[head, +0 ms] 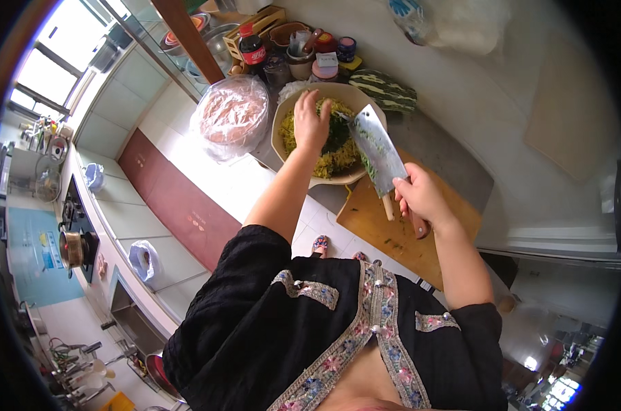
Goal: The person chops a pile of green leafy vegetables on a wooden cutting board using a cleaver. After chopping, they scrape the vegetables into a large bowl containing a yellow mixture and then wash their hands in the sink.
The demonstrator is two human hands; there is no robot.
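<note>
My right hand [421,198] grips a cleaver [379,149] by its wooden handle, over the near right rim of a large cream bowl [278,138]. Chopped green bits cling to the blade. Shredded yellow-green food [336,164] fills the bowl, with dark chopped greens [338,133] in its middle. Above the left part of the bowl is my left hand [312,118], fingers spread and holding nothing. A light wooden handle [388,206] shows beneath the blade; what it belongs to is mostly hidden. The wooden cutting board [392,241] near the bowl carries scattered green scraps.
A plastic-covered bowl [231,115] stands left of the cream bowl. Behind are a cola bottle [252,49], several jars and a striped green gourd [385,90]. A wooden post [189,38] rises at the back left. Across the floor are a stove with a pot [72,249] and a sink [135,308].
</note>
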